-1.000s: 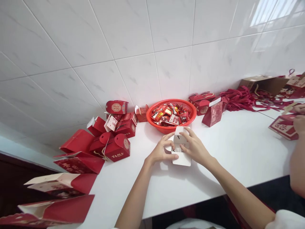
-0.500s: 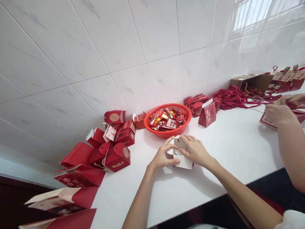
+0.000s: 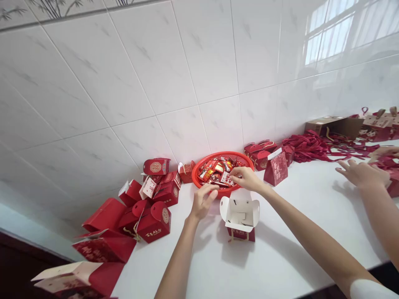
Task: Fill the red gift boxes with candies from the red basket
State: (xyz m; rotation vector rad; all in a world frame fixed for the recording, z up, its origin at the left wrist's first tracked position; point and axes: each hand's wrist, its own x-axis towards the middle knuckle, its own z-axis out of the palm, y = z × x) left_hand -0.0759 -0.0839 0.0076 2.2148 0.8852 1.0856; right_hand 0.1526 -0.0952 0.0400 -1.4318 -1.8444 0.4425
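An open red box with a white inside point(image 3: 240, 216) stands upright on the white table, its flaps spread and a cord on its front. My right hand point(image 3: 247, 178) is over the right side of the red basket point(image 3: 195, 182), fingers bent at the wrapped sweets point(image 3: 215, 168); whether anything is between the fingertips is too small to tell. My left hand point(image 3: 203, 202) hovers by the basket's front left edge, fingers curled but apart, holding nothing. Neither hand touches the open box.
Several red boxes point(image 3: 157, 222) crowd the left side. Behind and right are more boxes point(image 3: 276, 167), a heap of dark red ribbons point(image 3: 307, 145) and a cardboard box point(image 3: 335, 124). Another person's hands point(image 3: 364, 174) are at the far right. A tiled wall is behind.
Both my hands have let go of the box, which now stands open. My right hand has moved up to the basket, my left hand away to the left. The view has tilted up.
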